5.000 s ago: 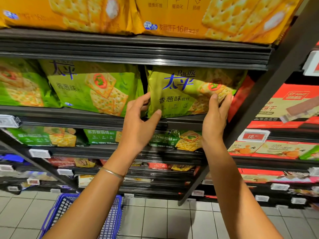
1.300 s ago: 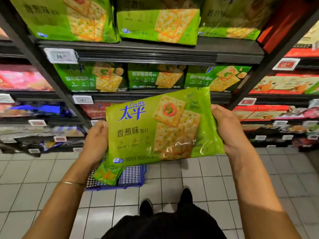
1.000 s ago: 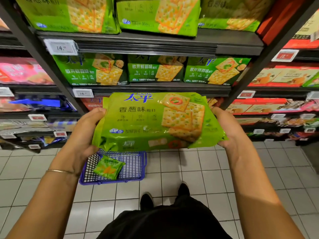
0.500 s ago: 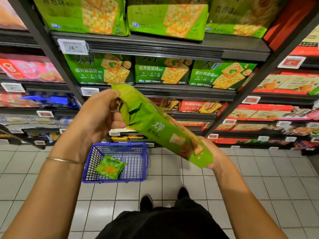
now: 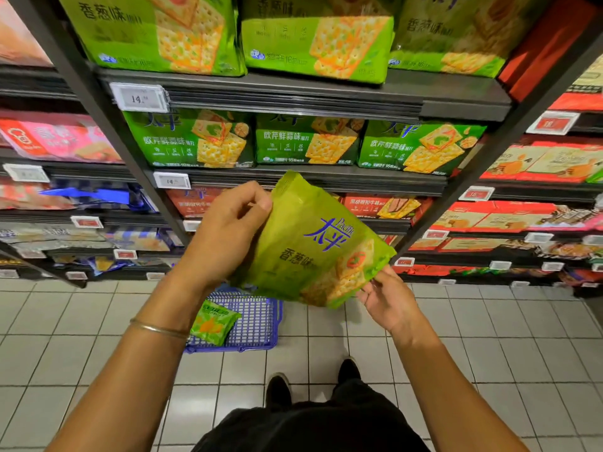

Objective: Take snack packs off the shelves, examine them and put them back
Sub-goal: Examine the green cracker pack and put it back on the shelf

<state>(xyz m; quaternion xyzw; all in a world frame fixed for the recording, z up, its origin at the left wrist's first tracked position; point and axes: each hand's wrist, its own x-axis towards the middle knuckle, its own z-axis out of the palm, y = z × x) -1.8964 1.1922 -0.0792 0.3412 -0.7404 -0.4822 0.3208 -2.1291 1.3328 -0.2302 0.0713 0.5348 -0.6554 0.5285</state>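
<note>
Glossy green crinkled cracker pack, left hand gripping upper edge, right hand pinching lower corner

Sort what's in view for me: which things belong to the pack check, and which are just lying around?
In the job:
light green cracker pack, gripped by the left hand and right hand
matching packs on the upper shelf

Just around:
blue basket holding a small green snack pack
dark green cracker packs
price tag
red boxes
</note>
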